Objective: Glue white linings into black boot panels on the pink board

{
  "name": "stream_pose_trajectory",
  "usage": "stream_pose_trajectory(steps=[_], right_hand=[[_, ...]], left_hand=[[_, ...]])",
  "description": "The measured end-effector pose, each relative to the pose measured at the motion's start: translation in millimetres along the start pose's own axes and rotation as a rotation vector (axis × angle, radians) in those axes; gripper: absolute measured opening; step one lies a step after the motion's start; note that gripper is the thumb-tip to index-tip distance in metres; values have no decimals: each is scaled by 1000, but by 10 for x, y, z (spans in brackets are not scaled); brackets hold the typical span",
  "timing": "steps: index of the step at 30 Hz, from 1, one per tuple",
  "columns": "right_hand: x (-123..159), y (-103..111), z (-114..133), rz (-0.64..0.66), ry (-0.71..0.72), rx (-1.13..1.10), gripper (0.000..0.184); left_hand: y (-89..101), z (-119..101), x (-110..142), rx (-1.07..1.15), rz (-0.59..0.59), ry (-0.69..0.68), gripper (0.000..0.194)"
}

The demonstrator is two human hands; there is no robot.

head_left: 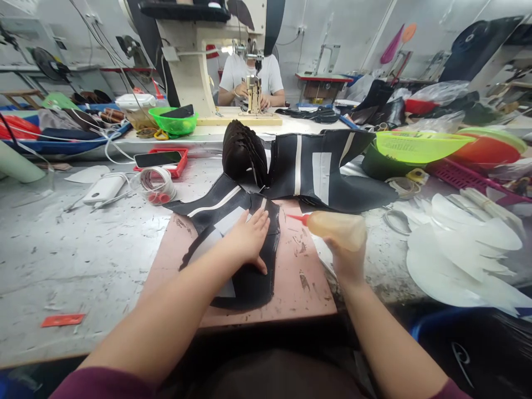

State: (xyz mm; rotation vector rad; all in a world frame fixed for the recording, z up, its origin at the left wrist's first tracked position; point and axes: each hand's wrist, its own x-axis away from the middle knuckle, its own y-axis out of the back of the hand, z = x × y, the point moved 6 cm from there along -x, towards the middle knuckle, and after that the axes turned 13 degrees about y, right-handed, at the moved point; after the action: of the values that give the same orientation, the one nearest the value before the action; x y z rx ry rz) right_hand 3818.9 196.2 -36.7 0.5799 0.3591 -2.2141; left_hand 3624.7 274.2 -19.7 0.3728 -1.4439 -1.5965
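The left hand (248, 239) lay flat, fingers spread, pinning a black leather boot panel with white lining strips (241, 260) on the pink cutting board (299, 277), while the right hand (347, 260) was wrapped around a translucent amber squeeze bottle with a red nozzle (334, 228) pointed at it. Gluing looked barely started, judging by the big stack of black cut panels (316, 172) waiting behind and the white insole-shaped pieces (461, 249) off to the right.

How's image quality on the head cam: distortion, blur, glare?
Head view: strong wide-angle bending, table edge and far walls curve; centre sharp around the left hand on the black piece; squeeze bottle in the right hand slightly soft; white cut-outs at right smeared; lighting even, shadows faint, no harsh glare.
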Motion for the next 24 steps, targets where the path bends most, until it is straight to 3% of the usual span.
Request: stream_pose_trajectory(steps=[3, 5, 7, 10, 12, 16, 18, 21, 24], right_hand=[[-83, 67, 105, -234, 55, -204, 69], [-66, 118, 94, -314, -8, -379, 65], [-24, 161, 52, -349, -120, -506, 57], [44, 225, 28, -384, -270, -598, 54], [68, 260, 65, -393, -335, -637, 58], [83, 334, 216, -388, -394, -686, 65], [98, 372, 277, -370, -412, -693, 66], [153, 406, 305, -333, -443, -710, 66], [231, 395, 263, -295, -489, -730, 66]], left_hand=[[36, 166, 242, 105, -131, 207, 98], [-26, 310, 399, 207, -182, 349, 72], [-141, 400, 522, 266, -188, 393, 56], [-303, 428, 682, 268, -155, 264, 44], [-377, 431, 833, 261, -125, 94, 40], [-470, 546, 1254, 274, -7, -270, 54], [-443, 707, 1398, 272, 23, -311, 51], [-257, 1013, 1396, 233, -8, -194, 35], [124, 1368, 1191, 225, -214, 121, 16]])
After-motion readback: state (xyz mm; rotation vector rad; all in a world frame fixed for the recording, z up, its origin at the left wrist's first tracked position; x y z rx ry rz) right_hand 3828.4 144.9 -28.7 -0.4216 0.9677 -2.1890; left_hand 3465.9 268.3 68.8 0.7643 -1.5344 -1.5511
